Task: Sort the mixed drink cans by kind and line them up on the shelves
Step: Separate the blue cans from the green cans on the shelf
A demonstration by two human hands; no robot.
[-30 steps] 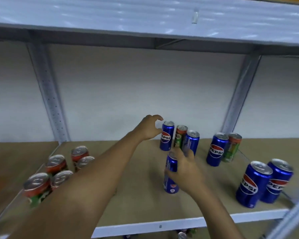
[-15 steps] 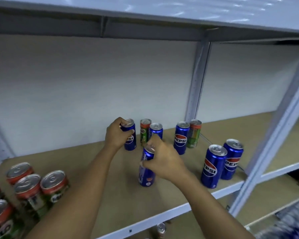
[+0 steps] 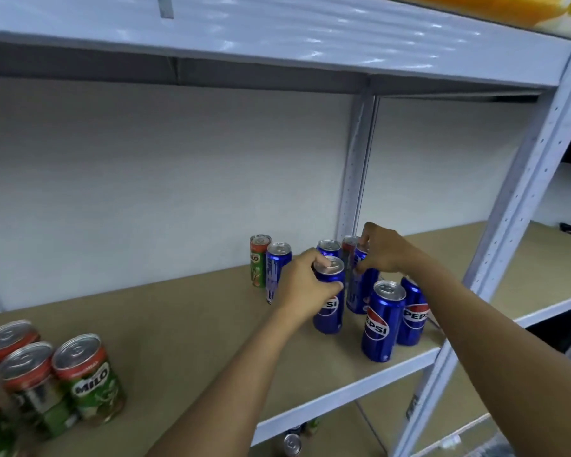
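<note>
Blue cans marked PEPSI stand on the brown shelf (image 3: 185, 328). Our left hand (image 3: 305, 285) grips one Pepsi can (image 3: 328, 306) by its top; our right hand (image 3: 384, 250) grips another blue can (image 3: 363, 291) just behind it. At far left, green cans (image 3: 89, 380) read MILO.

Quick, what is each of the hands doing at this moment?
Left hand: grips a blue Pepsi can near its top.
Right hand: grips another blue Pepsi can by its top.
</note>
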